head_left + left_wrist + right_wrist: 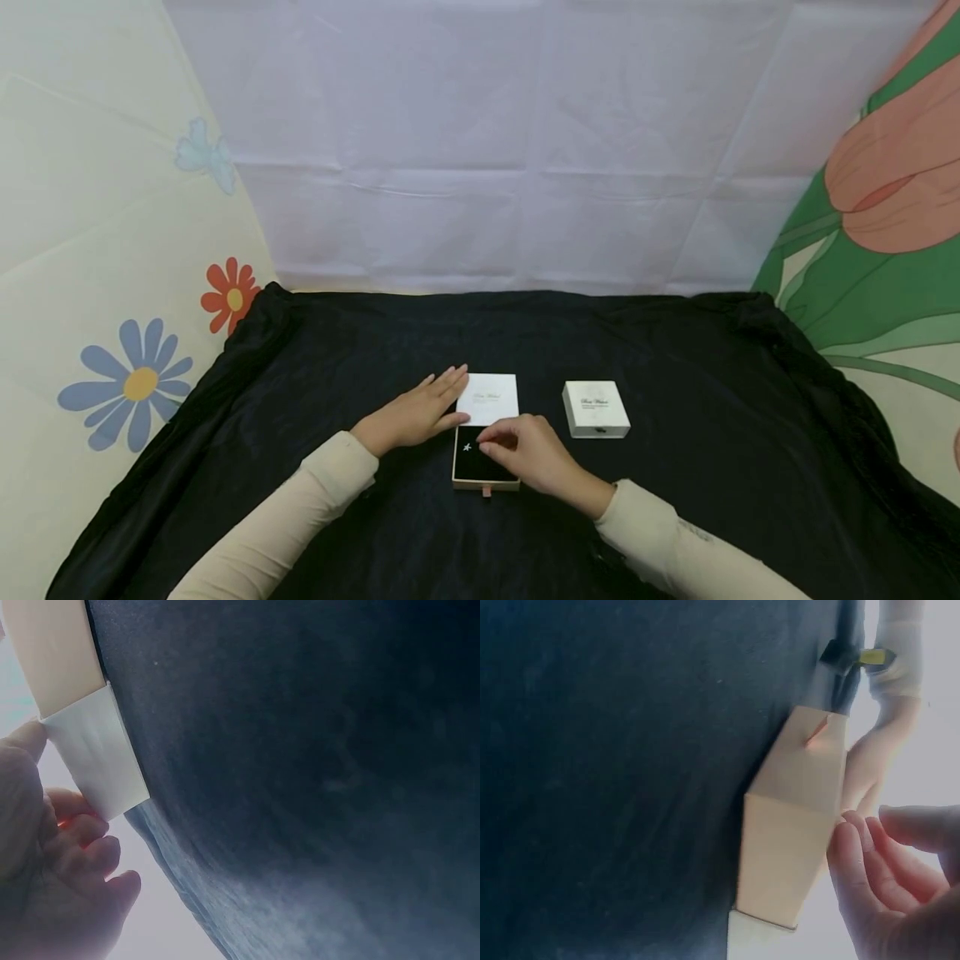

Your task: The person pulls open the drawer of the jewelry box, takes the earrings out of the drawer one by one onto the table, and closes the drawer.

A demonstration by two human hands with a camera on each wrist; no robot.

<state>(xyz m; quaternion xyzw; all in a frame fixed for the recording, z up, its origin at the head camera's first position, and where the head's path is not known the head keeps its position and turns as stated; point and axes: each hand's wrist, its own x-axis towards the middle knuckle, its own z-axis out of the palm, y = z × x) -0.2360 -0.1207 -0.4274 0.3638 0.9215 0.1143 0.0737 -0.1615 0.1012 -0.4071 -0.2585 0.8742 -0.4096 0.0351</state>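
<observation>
A white box sleeve [491,396] with small grey print lies flat on the black cloth. My left hand [415,414] rests along its left side, fingers extended, thumb at the near corner. From the sleeve's near end extends a tan-edged drawer [487,483] with a black lining and a small pull tab [487,492]. A small silver star-shaped piece [467,447] sits on the lining, toward the left. My right hand [536,450] is over the drawer's right side, thumb and fingertips close together beside that piece. I cannot tell whether anything small is between them.
A second box [596,406], white and closed, with dark print, stands to the right of the sleeve. Black cloth [352,333] covers the table. Behind it hangs a white sheet [525,150], with flower-patterned fabric on both sides.
</observation>
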